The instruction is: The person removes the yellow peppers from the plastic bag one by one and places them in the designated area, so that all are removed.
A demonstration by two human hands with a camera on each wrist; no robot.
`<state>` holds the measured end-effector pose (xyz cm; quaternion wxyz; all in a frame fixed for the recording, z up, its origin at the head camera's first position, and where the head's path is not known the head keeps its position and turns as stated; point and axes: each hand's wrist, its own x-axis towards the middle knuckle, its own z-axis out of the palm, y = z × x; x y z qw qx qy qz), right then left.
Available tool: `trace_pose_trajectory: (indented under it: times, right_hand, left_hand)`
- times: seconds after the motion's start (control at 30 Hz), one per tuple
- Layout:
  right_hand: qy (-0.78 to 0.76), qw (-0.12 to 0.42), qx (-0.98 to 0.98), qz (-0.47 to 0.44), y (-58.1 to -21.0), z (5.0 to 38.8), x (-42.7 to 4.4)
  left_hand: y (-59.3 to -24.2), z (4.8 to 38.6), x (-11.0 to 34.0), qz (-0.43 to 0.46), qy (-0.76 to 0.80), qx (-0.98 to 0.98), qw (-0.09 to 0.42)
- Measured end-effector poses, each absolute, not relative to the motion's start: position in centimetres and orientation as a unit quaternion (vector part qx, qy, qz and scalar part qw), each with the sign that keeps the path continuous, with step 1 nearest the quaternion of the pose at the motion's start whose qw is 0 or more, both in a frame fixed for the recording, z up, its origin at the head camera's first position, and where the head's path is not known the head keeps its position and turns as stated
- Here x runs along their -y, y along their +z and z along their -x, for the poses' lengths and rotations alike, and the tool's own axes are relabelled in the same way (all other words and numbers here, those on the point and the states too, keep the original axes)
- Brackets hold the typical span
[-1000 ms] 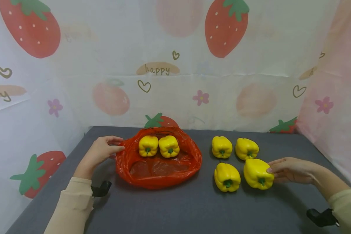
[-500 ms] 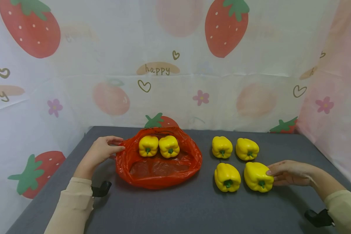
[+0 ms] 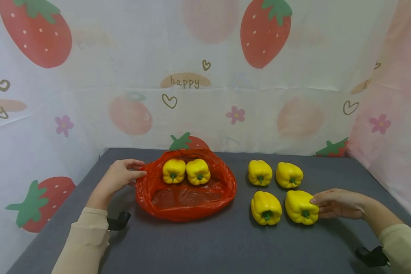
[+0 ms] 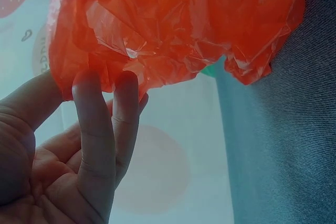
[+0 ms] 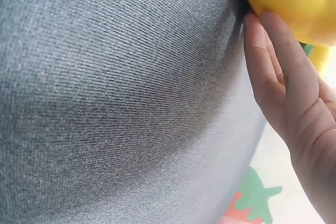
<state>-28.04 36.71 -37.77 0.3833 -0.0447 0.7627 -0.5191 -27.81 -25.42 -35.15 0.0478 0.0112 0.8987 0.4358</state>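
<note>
A red plastic bag lies with its mouth wide, two yellow peppers side by side inside it. The left hand pinches the bag's left edge; in the left wrist view, thumb and fingers meet the red film. Four-lobed yellow peppers stand in two rows to the right of the bag. At the front right one, the right hand touches its right side with extended fingers. The right wrist view shows those fingertips against the yellow pepper, whose far side is hidden.
Three other yellow peppers stand close by: front left, back left and back right. A dark grey cloth covers the table. Behind it and along both sides hangs a printed curtain.
The front right pepper has come down slightly toward the viewer and now sits on the cloth. The right hand has shifted a little left and down with it. The left hand and bag stay put.
</note>
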Motion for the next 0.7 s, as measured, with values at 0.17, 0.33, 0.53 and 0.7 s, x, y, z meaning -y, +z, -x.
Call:
trace_pose_trajectory:
  times: [0.17,0.33,0.53,0.7]
  right_hand:
    - [-0.515,0.38,-0.767,0.047,-37.9,28.0,-36.8]
    - [-0.512,0.378,-0.77,0.049,-37.9,27.9,-36.7]
    - [-0.512,0.374,-0.772,0.047,-37.3,27.9,-36.4]
    - [-0.489,0.295,-0.82,0.039,-35.6,27.7,-35.0]
  left_hand:
    - [-35.1,27.9,25.4,-0.013,0.434,-0.9,0.046]
    - [-35.1,27.8,25.3,-0.012,0.437,-0.898,0.046]
    - [-35.1,27.8,25.3,-0.012,0.441,-0.896,0.047]
    - [-35.2,27.9,25.3,-0.012,0.439,-0.897,0.046]
